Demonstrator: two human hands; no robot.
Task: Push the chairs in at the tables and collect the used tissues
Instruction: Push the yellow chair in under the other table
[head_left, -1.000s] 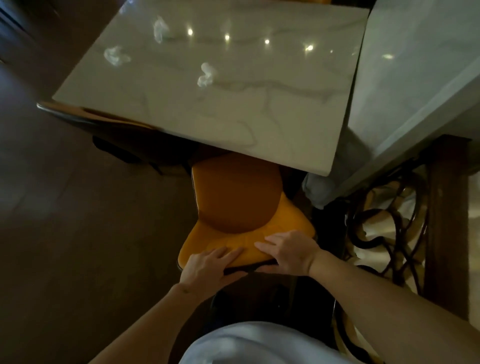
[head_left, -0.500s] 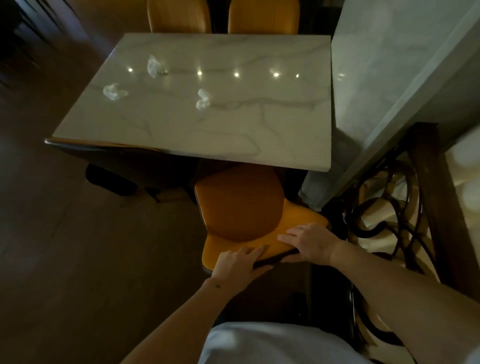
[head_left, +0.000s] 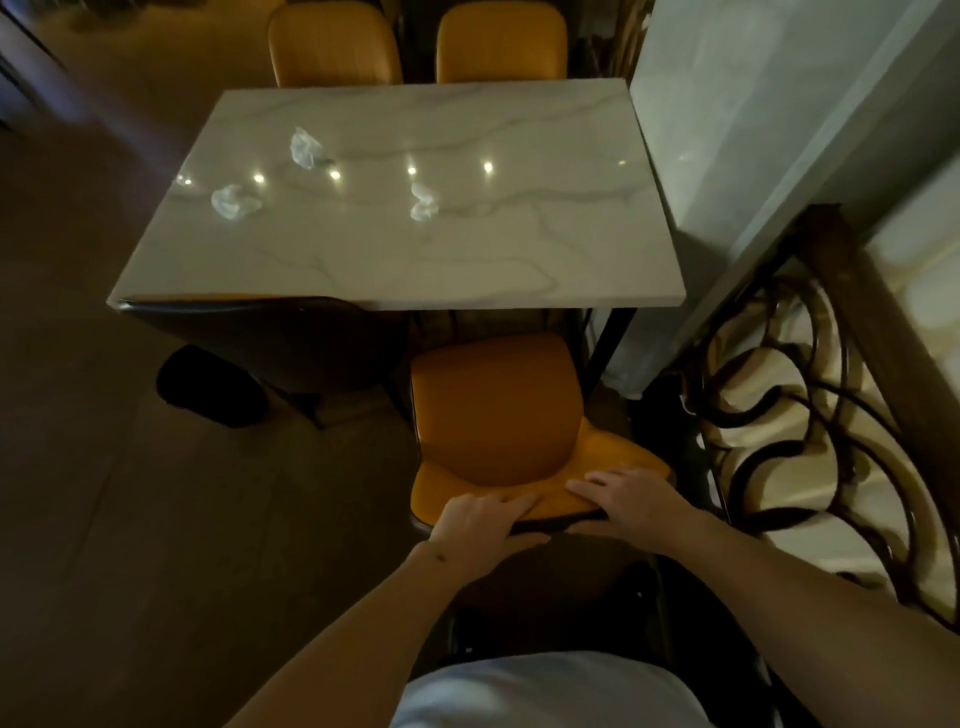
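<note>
My left hand (head_left: 483, 519) and my right hand (head_left: 623, 499) both lie on the top edge of the chair (head_left: 493, 415) back, fingers spread flat over the orange padding and thumbs behind it, so each one clasps the back and nothing else.

Against the pictures from a second ago, the chair sits further from the table (head_left: 405, 249): then the seat went under the near edge, now the whole seat shows and a dark gap lies between them. The view has also risen, so I see the full tabletop. I judge that I have drawn the chair out a little or stepped back with it, perhaps to straighten it, so the push is not done yet.

From left to right: a dark chair (head_left: 270, 343) is already tucked under the near-left corner. Three tissues rest on the table, the left tissue (head_left: 234, 201) near the left edge, the far tissue (head_left: 305, 148) behind it, the middle tissue (head_left: 423, 202) close to the centre. Two far chairs (head_left: 335, 47) stand at the other side. An iron railing (head_left: 810, 415) stands just beside my chair on the right, so I must push straight.
</note>
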